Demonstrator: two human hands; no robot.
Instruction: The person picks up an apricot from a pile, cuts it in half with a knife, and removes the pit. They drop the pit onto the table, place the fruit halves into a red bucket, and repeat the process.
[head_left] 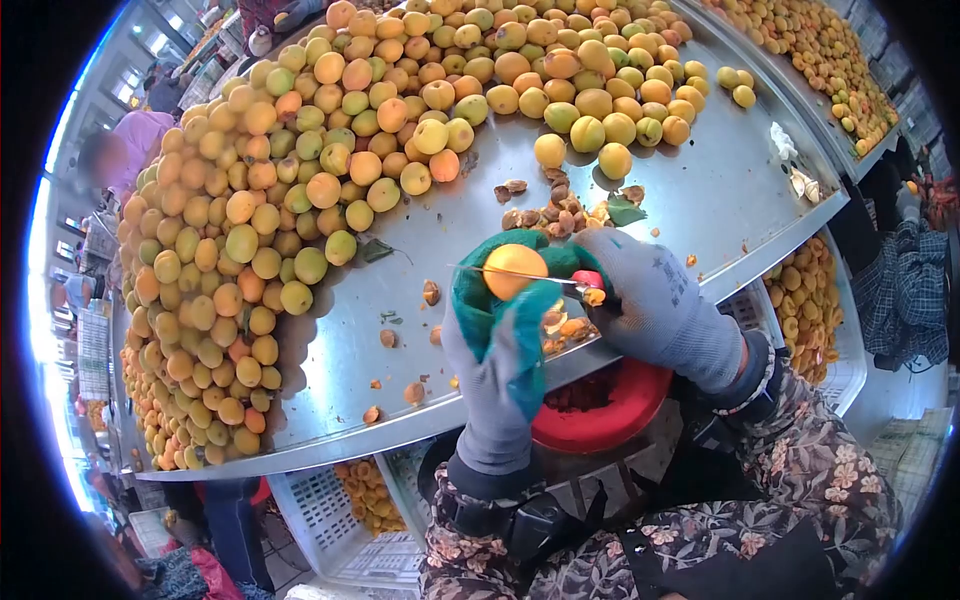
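My left hand (pixel 497 350), in a grey and green work glove, is closed around an orange apricot (pixel 514 268). A small knife with a red handle (pixel 588 280) is gripped in my gloved right hand (pixel 655 300). Its thin blade lies across the front of the apricot, pointing left. Both hands are close together over the front edge of the metal table (pixel 640 240). Just beyond them is a little heap of brown pits (pixel 560 213) beside a green leaf (pixel 626 210). Orange fruit pieces (pixel 574 329) show between the hands, partly hidden.
A large pile of whole apricots (pixel 300 150) covers the table's left and back. Below the edge, a red basin (pixel 610 410) sits in front of me. White crates with cut fruit stand at left (pixel 310 505) and right (pixel 850 365). Other people are at the sides.
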